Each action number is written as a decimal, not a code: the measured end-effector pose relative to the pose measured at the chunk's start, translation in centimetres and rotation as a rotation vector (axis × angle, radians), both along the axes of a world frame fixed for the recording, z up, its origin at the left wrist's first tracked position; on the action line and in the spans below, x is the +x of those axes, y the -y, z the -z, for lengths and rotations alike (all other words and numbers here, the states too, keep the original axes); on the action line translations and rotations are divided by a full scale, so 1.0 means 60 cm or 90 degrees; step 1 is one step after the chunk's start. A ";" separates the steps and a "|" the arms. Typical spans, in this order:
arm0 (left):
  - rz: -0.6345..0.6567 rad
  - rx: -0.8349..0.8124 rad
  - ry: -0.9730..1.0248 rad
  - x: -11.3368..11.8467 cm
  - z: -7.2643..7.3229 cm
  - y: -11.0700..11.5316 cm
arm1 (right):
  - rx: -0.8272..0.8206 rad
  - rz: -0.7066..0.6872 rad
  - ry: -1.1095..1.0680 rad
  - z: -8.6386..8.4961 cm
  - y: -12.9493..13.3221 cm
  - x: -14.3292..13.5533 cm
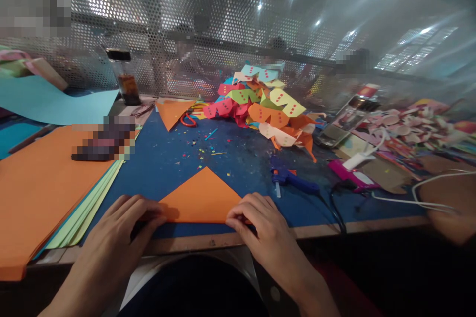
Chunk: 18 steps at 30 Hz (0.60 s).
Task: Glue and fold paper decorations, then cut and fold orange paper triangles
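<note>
An orange sheet of paper (203,198), folded into a triangle, lies on the blue table at its front edge with its point facing away from me. My left hand (130,220) pinches the left corner between thumb and fingers. At the opposite corner, my right hand (258,215) is closed in a similar pinch, its thumb on the near folded edge. Both corners are partly hidden under my fingers. A blue glue gun (295,181) rests just beyond my right hand.
Stacked orange paper (44,183) covers the left side, with a phone-like blurred object (107,141) on it. Folded paper shapes (260,101) pile up at the back near scissors (189,119). Two bottles (128,81) (345,119) stand behind. A pink device (349,176) with cables lies right. Paper scraps dot the middle.
</note>
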<state>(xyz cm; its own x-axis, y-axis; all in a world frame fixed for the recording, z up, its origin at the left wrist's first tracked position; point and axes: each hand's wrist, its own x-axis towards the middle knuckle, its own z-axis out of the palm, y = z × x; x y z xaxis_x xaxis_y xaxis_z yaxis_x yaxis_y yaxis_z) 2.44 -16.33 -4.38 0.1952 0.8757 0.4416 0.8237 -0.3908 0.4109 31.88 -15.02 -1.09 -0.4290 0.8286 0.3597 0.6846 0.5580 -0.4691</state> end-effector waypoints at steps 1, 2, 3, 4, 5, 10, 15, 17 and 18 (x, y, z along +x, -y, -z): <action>-0.002 0.000 0.001 0.000 -0.001 0.000 | 0.000 0.004 0.001 0.001 0.000 0.002; -0.004 -0.001 0.001 0.000 -0.002 0.001 | 0.000 0.009 0.004 0.002 0.000 0.005; -0.011 -0.002 0.001 0.001 -0.004 0.001 | 0.002 0.015 0.006 0.003 0.000 0.008; -0.016 -0.002 0.002 0.002 -0.005 0.001 | 0.002 0.022 0.008 0.004 0.000 0.011; -0.019 -0.004 0.002 0.003 -0.007 0.002 | 0.002 0.029 0.009 0.004 0.001 0.015; -0.069 -0.016 0.021 0.008 -0.013 0.007 | 0.009 0.045 0.010 0.007 0.002 0.025; -0.073 -0.012 0.011 0.005 -0.011 0.008 | 0.017 0.050 0.009 0.009 0.001 0.026; -0.091 -0.021 0.010 0.000 -0.008 0.008 | 0.016 0.054 0.010 0.010 0.001 0.027; -0.097 -0.022 0.009 -0.002 -0.007 0.008 | 0.015 0.056 0.011 0.011 0.001 0.028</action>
